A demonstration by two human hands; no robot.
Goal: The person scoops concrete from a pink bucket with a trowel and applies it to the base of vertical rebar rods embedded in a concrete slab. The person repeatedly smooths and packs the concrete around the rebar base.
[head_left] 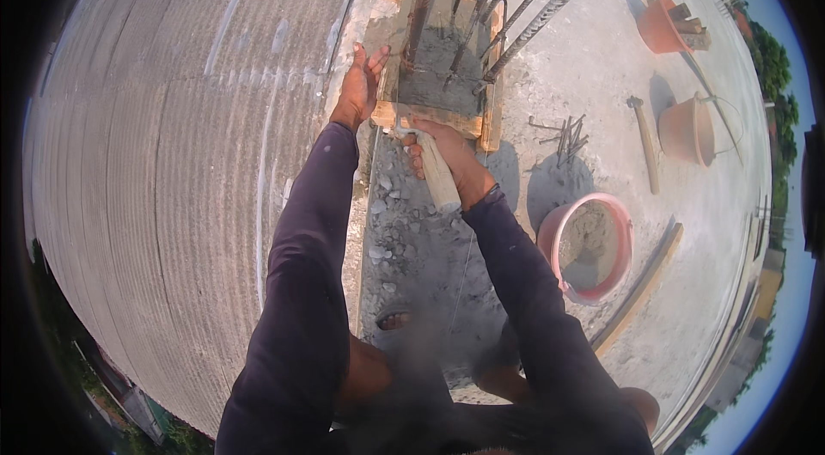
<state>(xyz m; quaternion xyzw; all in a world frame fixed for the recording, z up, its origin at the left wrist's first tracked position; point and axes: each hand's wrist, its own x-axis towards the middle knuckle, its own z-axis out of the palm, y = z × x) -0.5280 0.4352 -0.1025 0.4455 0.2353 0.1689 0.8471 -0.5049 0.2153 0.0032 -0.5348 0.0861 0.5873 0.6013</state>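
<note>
A wooden formwork box (430,118) surrounds several ribbed steel rebars (423,4), with wet grey concrete (438,85) inside it. My right hand (449,152) is closed around the pale wooden handle of a trowel (440,180) at the box's near edge. The trowel's bent metal neck reaches the near board; I cannot make out its blade. My left hand (359,85) is open, fingers apart, at the outside of the box's left board. Its fingertips are at or against that board; contact is hard to tell.
A pink bucket (554,240) with grey mix stands at right. Beyond are a hammer (644,144), loose nails or rods (569,141), a tipped bucket (687,130) and an orange bucket of wood pieces (662,25). A plank (640,287) lies near. Corrugated roofing (172,154) covers the left; rubble (391,223) lies below.
</note>
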